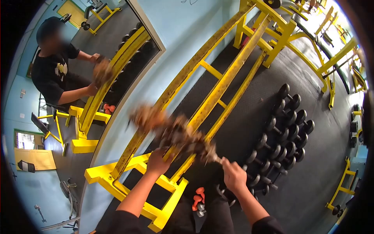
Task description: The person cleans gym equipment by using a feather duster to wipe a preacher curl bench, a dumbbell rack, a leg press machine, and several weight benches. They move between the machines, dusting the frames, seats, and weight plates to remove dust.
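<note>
A right hand (pixel 233 175) closes its fingers around the thin handle (pixel 217 159) of a brown feather duster (pixel 181 134) at the lower center of the frame. The left hand (pixel 159 160), its fingers partly curled, is at the underside of the feathers, beside a rail of the yellow rack (pixel 212 97); blur hides whether it grips duster or metal.

The duster slants across the rack's long rails, its feathered tip at center left, past the outer rail. Motion blur smears the feathers, and contact with the rails cannot be told.

On the left, the rack runs near a pale blue wall (pixel 179 23) and the slanting edge of a mirror (pixel 117 31), where both hands and the duster are reflected. To the right, a strip of dark floor (pixel 249 91) separates the rack from rows of black dumbbells (pixel 290 134). Orange-red dumbbells (pixel 198 199) sit at bottom center, between the rack's foot and the right forearm (pixel 252 204).
</note>
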Action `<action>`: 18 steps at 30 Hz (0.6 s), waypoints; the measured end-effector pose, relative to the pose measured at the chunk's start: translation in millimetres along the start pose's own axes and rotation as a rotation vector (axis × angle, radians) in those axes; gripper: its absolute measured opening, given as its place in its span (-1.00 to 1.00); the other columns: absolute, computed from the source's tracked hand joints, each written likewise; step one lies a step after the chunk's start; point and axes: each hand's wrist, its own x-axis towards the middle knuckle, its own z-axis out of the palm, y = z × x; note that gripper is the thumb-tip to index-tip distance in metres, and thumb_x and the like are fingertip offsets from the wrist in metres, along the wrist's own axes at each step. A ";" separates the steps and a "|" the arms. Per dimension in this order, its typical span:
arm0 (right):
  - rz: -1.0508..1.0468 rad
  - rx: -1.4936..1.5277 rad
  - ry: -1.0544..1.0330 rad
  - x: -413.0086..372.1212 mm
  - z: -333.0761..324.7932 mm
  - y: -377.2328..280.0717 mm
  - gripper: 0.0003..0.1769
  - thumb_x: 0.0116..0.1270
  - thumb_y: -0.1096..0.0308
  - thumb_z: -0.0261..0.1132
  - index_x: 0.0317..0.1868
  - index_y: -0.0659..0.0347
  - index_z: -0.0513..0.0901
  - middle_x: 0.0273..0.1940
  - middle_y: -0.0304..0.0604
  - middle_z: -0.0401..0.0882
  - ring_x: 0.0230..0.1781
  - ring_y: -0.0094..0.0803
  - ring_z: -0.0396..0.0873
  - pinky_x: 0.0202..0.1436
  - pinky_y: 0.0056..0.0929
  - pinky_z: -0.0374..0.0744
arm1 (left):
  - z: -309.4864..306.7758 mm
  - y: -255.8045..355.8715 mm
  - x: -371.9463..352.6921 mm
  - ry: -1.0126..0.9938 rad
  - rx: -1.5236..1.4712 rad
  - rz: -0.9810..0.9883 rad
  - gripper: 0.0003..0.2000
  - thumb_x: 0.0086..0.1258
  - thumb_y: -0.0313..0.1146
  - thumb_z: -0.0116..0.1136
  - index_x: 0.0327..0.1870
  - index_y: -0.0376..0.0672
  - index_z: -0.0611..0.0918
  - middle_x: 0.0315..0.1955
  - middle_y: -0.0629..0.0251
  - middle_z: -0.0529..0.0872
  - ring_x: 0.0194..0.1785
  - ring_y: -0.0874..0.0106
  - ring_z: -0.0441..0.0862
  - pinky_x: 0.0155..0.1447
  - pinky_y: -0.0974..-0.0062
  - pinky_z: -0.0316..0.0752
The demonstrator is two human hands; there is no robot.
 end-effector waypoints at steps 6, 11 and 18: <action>-0.096 0.012 -0.064 83.9 -2.7 5.6 -0.61 0.35 0.37 0.32 0.19 -0.03 0.63 -0.43 -0.19 0.50 -0.50 -0.20 0.60 -0.47 -0.23 0.56 | -12.7 10.6 7.1 -0.136 -0.338 -0.344 -0.61 0.41 -0.09 0.24 0.01 -0.27 0.67 -0.09 -0.03 0.73 0.03 -0.01 0.67 0.15 0.15 0.55; 0.232 0.151 0.090 38.9 49.8 51.1 -0.64 0.41 0.40 0.25 0.20 0.03 0.58 -0.32 -0.10 0.58 -0.43 -0.04 0.65 -0.40 -0.15 0.61 | -4.7 6.0 1.8 -0.150 -0.389 -0.393 -0.60 0.45 -0.08 0.21 0.03 -0.28 0.66 -0.06 -0.05 0.73 0.07 -0.04 0.66 0.20 0.14 0.53; 0.133 0.091 0.192 80.4 42.0 104.6 -0.60 0.39 0.48 0.24 0.22 0.12 0.56 -0.34 0.01 0.54 -0.33 0.06 0.63 -0.33 -0.11 0.61 | -2.2 2.6 2.2 -0.233 -0.328 -0.443 -0.51 0.46 -0.05 0.21 0.13 -0.34 0.61 0.04 -0.13 0.71 0.15 -0.06 0.63 0.27 0.14 0.50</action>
